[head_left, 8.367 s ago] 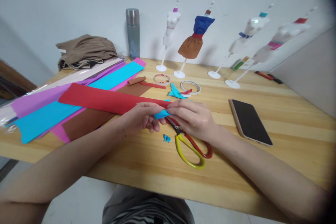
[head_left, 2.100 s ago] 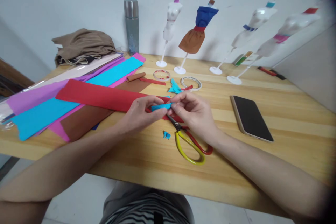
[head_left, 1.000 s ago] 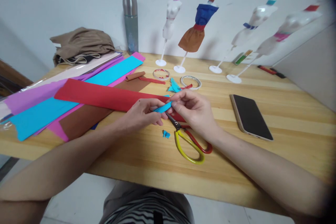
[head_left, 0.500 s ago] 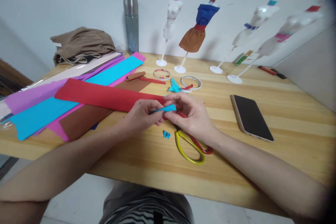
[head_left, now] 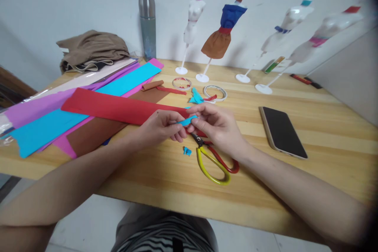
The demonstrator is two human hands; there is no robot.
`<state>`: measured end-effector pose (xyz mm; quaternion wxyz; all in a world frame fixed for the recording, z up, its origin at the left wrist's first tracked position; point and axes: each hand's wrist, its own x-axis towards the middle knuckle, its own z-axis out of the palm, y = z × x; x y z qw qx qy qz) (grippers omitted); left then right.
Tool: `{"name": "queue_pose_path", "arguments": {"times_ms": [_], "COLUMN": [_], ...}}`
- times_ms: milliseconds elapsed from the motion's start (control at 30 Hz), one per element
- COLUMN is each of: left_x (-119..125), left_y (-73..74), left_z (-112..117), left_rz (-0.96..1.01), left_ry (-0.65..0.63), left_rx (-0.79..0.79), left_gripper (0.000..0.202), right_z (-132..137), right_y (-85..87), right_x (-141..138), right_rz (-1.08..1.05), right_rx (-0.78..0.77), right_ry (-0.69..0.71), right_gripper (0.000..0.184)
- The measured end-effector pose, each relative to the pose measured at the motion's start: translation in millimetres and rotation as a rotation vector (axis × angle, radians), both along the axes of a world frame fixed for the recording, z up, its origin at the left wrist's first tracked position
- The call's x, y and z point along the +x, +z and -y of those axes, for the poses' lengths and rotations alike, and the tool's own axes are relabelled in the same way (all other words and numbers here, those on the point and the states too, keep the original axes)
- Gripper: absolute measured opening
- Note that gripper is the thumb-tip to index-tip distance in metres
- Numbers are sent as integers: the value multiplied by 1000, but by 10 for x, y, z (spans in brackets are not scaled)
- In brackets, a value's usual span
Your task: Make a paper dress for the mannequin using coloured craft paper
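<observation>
A narrow folded strip of blue crepe paper (head_left: 186, 121) is stretched between my two hands above the table. My left hand (head_left: 162, 126) pinches its left end between thumb and fingers. At the other end, the thumb and fingertips of my right hand (head_left: 217, 128) close on it. Scissors (head_left: 213, 161) with one yellow and one red handle lie just below my right hand, their blades partly hidden. Small blue scraps (head_left: 187, 151) rest on the table to the left of the scissors. Behind my hands runs a long red crepe paper strip (head_left: 118, 106), its right end partly covered.
Blue, purple and brown paper sheets (head_left: 47, 128) pile up at left, beside folded brown cloth (head_left: 94, 49) and a flask (head_left: 147, 27). Tape rolls (head_left: 225, 95) lie behind my hands. Several mini mannequins (head_left: 226, 31) stand at the back. A phone (head_left: 283, 132) lies at right.
My right fingers have shifted on the blue strip and now pinch its right end. My right hand has opened a view of the scissors' pivot.
</observation>
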<state>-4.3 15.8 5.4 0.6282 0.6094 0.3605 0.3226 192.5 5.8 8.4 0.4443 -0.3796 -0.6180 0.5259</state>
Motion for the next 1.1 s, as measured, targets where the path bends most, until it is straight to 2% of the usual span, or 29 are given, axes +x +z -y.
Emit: {"name": "queue_pose_path", "arguments": {"times_ms": [167, 267, 367, 467, 533, 600, 700, 800, 867, 933, 1033, 1100], "left_x": [-52, -63, -56, -42, -33, -27, -24, -28, -36, -44, -46, -34], "left_y": [22, 7, -4, 4, 15, 24, 23, 2, -15, -27, -41, -60], "left_z": [-35, -35, -23, -4, 8, 17, 22, 12, 8, 14, 47, 75], "left_rz": [37, 87, 173, 242, 269, 292, 312, 296, 255, 163, -35, -135], "left_ry": [-35, -52, -60, -78, -94, -104, -131, -165, -126, -4, 192, 245], "left_rx": [-79, -123, -196, -288, -337, -375, -410, -401, -323, -107, 442, 795], "left_gripper": [26, 28, 27, 25, 24, 24, 27, 34, 39, 44, 49, 52], "right_z": [-63, -95, -114, -135, -157, -179, -192, -182, -174, -165, -139, -106], "right_y": [8, 16, 34, 40, 27, 6, -9, 12, 36, 57, 67, 59], "right_x": [51, 102, 150, 176, 182, 187, 195, 195, 187, 174, 151, 131], "right_rz": [-22, -16, 84, 298, 400, 442, 458, 446, 411, 364, 312, 296], "right_rx": [-19, 33, 180, 486, 728, 883, 940, 915, 873, 812, 672, 550], "right_ry": [25, -3, 21, 87, 111, 121, 125, 120, 92, 60, 10, -24], "right_gripper": [15, 10, 31, 45, 40, 30, 15, 9, 8, 9, 8, 7]}}
